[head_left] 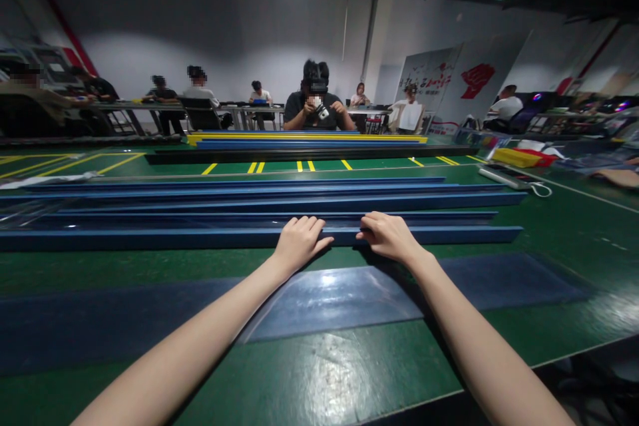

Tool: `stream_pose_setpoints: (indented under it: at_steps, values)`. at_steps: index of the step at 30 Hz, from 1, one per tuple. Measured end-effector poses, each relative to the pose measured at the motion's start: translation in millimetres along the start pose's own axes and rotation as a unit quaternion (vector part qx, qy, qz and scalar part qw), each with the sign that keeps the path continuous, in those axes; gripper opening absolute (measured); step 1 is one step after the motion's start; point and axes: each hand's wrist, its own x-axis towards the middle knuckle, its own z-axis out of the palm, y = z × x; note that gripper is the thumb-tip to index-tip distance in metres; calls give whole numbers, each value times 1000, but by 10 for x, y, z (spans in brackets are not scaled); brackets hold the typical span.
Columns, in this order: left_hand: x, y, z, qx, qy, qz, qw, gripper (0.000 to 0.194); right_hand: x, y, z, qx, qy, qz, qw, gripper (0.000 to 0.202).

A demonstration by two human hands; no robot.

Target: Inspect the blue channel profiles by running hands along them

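A long blue channel strip (439,235) lies across the green table (319,373). My left hand (301,239) rests over its near wall, with fingers curled over the edge and the thumb on the near side. To the right, my right hand (388,233) grips the same strip, its fingers bent over the edge. A short stretch of strip shows between the two hands. Nearer to me, under my forearms, a flat translucent bluish sheet (329,299) lies on the table and reflects light.
More blue strips (479,200) lie parallel just beyond. Farther off are black (309,155) and yellow strips (309,138). A white power strip (504,177) and a yellow tray (514,158) sit at the right. A person (319,103) faces me across the table.
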Motion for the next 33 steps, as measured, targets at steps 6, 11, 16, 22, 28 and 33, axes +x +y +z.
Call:
stream_pose_setpoints:
  at_steps: [6,11,16,22,28,33]
  values:
    - [-2,-10,11,5,2,3,1000,33,-83,162,-37,-8,-18,43,999,17]
    - [-8,-11,37,16,1,-8,1000,33,-130,246,-49,-22,-29,57,998,15]
    - [-1,-3,43,26,3,-13,1000,34,-135,231,-56,-28,-30,53,998,15]
    - [-1,2,35,27,1,-14,1000,34,-124,191,-65,-12,-27,55,998,25]
    - [2,6,28,27,-1,-12,1000,34,-74,71,-4,-19,-3,29,999,31]
    - [9,5,19,27,1,-12,1000,33,12,-83,97,-23,27,-11,999,29]
